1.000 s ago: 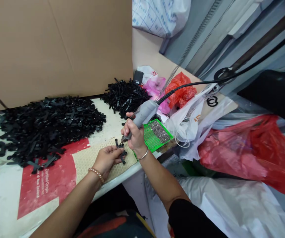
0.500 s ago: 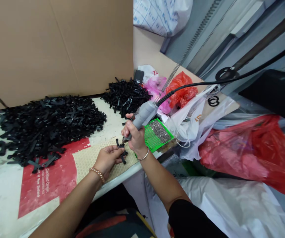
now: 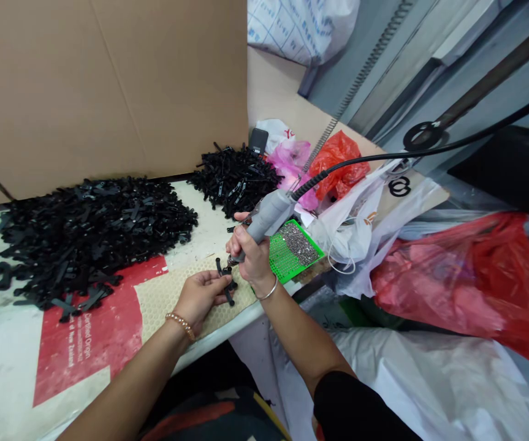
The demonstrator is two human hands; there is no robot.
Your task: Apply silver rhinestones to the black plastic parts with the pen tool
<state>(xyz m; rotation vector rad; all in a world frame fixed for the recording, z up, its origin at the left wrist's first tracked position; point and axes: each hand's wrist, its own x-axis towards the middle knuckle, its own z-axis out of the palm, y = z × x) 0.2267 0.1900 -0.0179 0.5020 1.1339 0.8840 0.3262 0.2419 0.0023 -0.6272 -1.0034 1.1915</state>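
My left hand (image 3: pixel 203 294) pinches a small black plastic part (image 3: pixel 228 288) with crossed arms over the beige textured mat (image 3: pixel 163 300). Wrapped around a grey electric screwdriver (image 3: pixel 268 217) is my right hand (image 3: pixel 251 254). The tool slants down to the left, and its tip meets or nearly meets the black part; my fingers partly hide the contact. Just right of that hand lies a green perforated tray (image 3: pixel 285 266), with many tiny metal screws (image 3: pixel 298 242) gathered towards its far right side.
A large heap of black parts (image 3: pixel 98 233) covers the left of the table, and a smaller pile (image 3: pixel 236 180) lies behind the screwdriver. A cardboard sheet (image 3: pixel 108 92) stands at the back. The tool's black cable (image 3: pixel 384 156) and a coiled spring (image 3: pixel 360 76) run up right. Red bags (image 3: pixel 466 282) hang at right.
The view has shifted very slightly. Both hands, the screwdriver and the black part keep almost the same positions.
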